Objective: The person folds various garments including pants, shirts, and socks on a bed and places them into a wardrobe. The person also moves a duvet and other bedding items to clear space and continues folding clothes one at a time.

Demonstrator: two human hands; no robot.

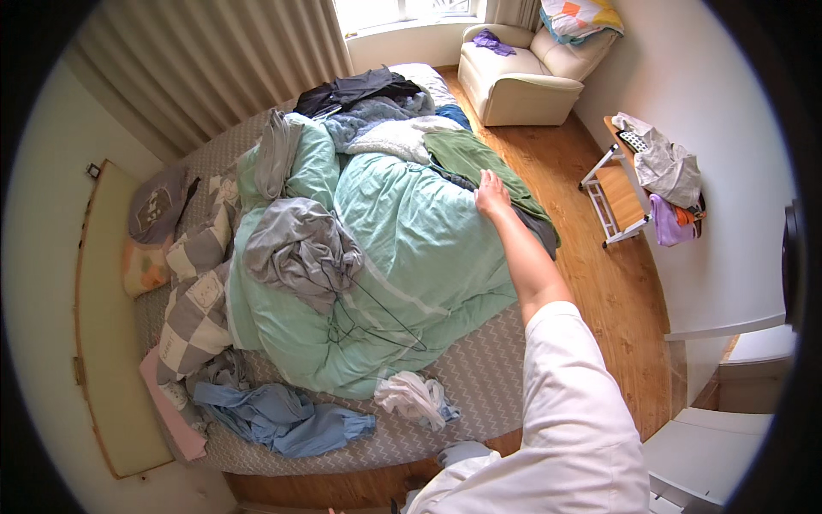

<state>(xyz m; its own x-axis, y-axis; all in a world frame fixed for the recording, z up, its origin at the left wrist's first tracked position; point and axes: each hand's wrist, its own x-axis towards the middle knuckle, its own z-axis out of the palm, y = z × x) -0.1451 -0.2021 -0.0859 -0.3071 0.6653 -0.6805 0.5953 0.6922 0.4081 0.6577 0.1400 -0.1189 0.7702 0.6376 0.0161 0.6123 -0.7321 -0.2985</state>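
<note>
My right hand (493, 194) reaches out over the far right side of the bed, palm down. It lies at the edge of a green garment (472, 157) and a dark garment (536, 225); whether the fingers grip cloth cannot be told. Beside it spreads a mint-green quilt (411, 225), rumpled across the bed. On the quilt rest a crumpled grey garment (298, 247) and a thin dark wire hanger (385, 321). Only a fingertip, apparently of my left hand (331, 511), shows at the bottom edge.
Blue clothing (282, 417) and a white bundle (414, 398) lie on the patterned bed sheet (481, 360). Checkered bedding (199, 308) is by the headboard (122, 321). A cream armchair (533, 96) and a small wheeled table (620, 193) heaped with clothes stand along the wall.
</note>
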